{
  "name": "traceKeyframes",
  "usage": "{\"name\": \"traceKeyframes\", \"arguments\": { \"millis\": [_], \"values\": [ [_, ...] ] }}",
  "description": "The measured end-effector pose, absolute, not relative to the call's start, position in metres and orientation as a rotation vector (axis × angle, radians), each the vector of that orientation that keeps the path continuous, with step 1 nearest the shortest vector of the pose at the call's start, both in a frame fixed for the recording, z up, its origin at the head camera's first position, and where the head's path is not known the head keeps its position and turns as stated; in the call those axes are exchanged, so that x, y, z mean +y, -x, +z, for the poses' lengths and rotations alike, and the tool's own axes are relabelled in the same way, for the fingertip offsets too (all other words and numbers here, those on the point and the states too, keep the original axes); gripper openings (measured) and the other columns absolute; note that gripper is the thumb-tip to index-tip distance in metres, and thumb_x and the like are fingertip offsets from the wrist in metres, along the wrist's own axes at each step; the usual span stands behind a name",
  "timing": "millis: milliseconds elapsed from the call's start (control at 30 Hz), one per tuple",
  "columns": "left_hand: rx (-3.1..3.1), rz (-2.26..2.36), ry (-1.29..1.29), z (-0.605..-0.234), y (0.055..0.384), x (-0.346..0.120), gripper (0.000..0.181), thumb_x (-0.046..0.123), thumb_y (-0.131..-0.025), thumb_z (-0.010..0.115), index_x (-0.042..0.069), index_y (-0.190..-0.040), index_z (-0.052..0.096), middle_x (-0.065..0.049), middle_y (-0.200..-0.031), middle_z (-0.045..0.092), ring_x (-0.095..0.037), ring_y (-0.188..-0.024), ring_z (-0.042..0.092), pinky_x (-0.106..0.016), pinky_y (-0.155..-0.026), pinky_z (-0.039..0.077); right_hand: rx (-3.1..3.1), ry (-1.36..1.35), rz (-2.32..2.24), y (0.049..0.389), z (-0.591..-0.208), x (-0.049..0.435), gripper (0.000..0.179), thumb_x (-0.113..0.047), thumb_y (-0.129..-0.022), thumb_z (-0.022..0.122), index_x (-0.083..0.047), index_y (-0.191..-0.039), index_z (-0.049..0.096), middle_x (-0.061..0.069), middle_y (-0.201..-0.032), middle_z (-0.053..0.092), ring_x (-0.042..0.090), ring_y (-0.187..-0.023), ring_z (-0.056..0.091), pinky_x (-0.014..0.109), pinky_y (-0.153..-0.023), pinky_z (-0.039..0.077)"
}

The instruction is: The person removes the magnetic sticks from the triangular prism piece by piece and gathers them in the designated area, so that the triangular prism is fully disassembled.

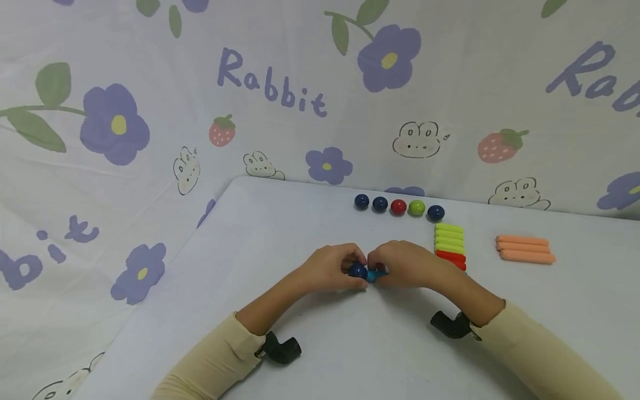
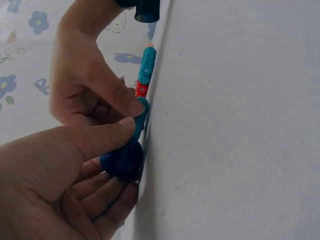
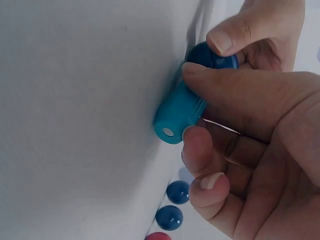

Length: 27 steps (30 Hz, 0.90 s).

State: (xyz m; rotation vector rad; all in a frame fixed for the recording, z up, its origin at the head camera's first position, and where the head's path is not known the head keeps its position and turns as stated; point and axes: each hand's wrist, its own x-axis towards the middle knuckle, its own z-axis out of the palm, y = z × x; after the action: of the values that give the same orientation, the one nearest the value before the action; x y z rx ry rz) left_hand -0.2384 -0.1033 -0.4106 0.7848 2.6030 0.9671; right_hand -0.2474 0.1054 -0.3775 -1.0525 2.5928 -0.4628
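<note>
Just over the white table my left hand (image 1: 331, 269) holds a glossy dark blue ball (image 1: 358, 270) between thumb and fingers. Facing it, my right hand (image 1: 406, 264) pinches a short teal stick (image 3: 175, 114), with fine ridges along one side and a pale round hole in its near end. In the right wrist view the stick's far end meets the ball (image 3: 199, 54); the right thumb partly covers that spot, so I cannot tell whether the two are joined. The left wrist view shows both thumbs close together above the stick (image 2: 140, 120) and ball (image 2: 122, 161).
Toward the table's back edge stand several balls in a row, dark blue (image 1: 361, 201), red (image 1: 398, 207) and green (image 1: 417, 208). Yellow sticks (image 1: 449, 238) and red sticks (image 1: 451, 260) lie together right of my right hand. Orange sticks (image 1: 525, 249) lie farther right.
</note>
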Motion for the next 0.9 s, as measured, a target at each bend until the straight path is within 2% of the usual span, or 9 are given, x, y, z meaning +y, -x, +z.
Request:
{"name": "traceKeyframes", "arguments": {
  "millis": [433,900],
  "values": [
    [2.608,0.970,-0.803,-0.412,0.240,-0.104,0.036,0.031,-0.084,0.083,0.019,-0.113,0.065,0.001,-0.119,0.070,-0.007,-0.109,0.064,-0.027,-0.097,0.047,2.604,1.054,-0.482,0.235,-0.381,0.110,0.015,-0.013,-0.083,0.083,-0.016,-0.096,0.075,-0.010,-0.081,0.064,0.013,-0.081,0.058,0.034,-0.078,0.053],
    [2.588,0.984,-0.760,-0.412,0.239,-0.103,0.035,0.030,-0.084,0.083,0.019,-0.112,0.064,0.002,-0.119,0.069,-0.009,-0.108,0.064,-0.026,-0.096,0.049,2.623,0.975,-0.552,0.217,-0.383,0.136,0.019,-0.022,-0.082,0.085,-0.019,-0.093,0.070,-0.012,-0.076,0.058,0.011,-0.076,0.054,0.025,-0.068,0.050]
  ]
}}
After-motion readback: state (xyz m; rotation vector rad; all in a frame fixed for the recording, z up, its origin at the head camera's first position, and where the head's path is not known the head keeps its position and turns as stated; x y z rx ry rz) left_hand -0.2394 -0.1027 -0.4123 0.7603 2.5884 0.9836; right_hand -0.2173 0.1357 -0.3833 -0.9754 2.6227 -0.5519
